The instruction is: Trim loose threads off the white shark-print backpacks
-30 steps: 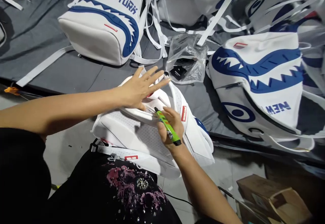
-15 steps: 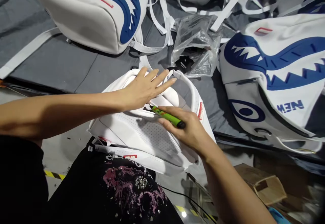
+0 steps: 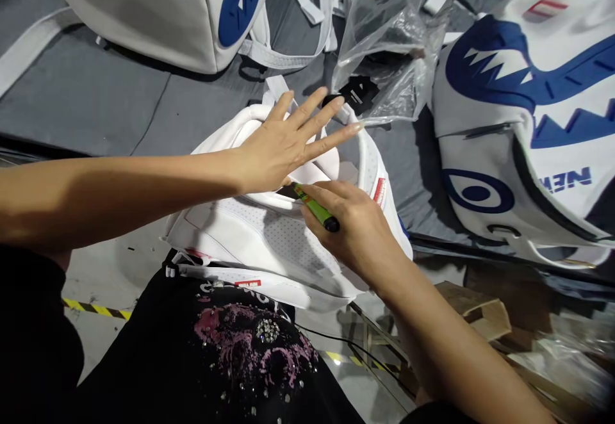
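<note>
A white backpack (image 3: 288, 238) with a dotted mesh back panel leans at the table's front edge, against my lap. Over its top opening lies my left hand (image 3: 293, 139), fingers spread and stretched out, pressing on white material. My right hand (image 3: 348, 219) grips a green marker (image 3: 314, 207) with a black end. The marker's tip points at the bag just below my left hand; whether it touches is hidden. A small red label (image 3: 379, 191) shows on the strap at the right.
Behind the bag lies a clear plastic bag (image 3: 389, 52) beside a black tag (image 3: 359, 93). More white backpacks with blue shark mouths stand at the left (image 3: 139, 14) and right (image 3: 485, 148). A cardboard box (image 3: 473, 312) is on the floor at right.
The view has shifted, so the table things sit higher and the right backpack further right. My left hand's fingers have spread wider. The marker stays in my right hand, now more steeply angled.
</note>
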A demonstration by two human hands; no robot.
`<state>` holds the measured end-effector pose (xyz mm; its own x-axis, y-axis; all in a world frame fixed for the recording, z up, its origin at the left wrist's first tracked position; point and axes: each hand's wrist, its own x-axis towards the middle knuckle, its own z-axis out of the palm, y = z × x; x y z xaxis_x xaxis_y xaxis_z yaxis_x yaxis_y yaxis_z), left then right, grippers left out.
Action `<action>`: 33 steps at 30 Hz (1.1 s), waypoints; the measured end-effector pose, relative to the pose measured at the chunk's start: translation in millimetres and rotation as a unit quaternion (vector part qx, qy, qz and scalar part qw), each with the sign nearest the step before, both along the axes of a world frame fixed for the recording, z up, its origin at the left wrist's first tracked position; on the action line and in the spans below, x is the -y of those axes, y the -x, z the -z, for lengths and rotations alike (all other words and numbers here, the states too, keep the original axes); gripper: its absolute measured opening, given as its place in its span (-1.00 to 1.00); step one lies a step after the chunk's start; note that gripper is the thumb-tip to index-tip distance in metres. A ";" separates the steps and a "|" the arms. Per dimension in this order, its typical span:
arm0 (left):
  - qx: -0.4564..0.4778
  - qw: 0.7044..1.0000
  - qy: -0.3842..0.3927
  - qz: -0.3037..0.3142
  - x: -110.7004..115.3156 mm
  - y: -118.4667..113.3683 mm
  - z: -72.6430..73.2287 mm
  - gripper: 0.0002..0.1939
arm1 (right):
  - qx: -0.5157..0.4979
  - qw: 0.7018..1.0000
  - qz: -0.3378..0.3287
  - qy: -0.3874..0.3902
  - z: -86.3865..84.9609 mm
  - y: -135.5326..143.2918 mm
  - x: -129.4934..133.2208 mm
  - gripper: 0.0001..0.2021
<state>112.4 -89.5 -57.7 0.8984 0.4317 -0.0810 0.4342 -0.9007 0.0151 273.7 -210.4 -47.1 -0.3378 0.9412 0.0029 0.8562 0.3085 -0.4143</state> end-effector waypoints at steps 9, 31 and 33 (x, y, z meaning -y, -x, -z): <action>0.017 0.993 0.109 -0.049 -5.7 -6.8 -2.4 0.02 | -0.064 0.997 -0.009 0.030 -9.1 -15.2 -4.5 -0.71; 0.011 0.990 0.130 -0.044 -12.6 -4.0 -5.5 -0.01 | -0.020 0.997 0.067 0.022 -4.2 8.9 -2.0 -0.74; 0.004 0.991 0.120 -0.049 -10.8 -4.1 -6.4 -0.01 | -0.024 0.997 0.068 0.026 -6.0 6.1 -0.2 -0.73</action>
<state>116.5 -78.7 -51.4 0.8539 0.4864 -0.1853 0.5188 -0.8238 0.2284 267.6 -210.2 -41.1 -0.2068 0.9778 -0.0337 0.8676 0.1673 -0.4683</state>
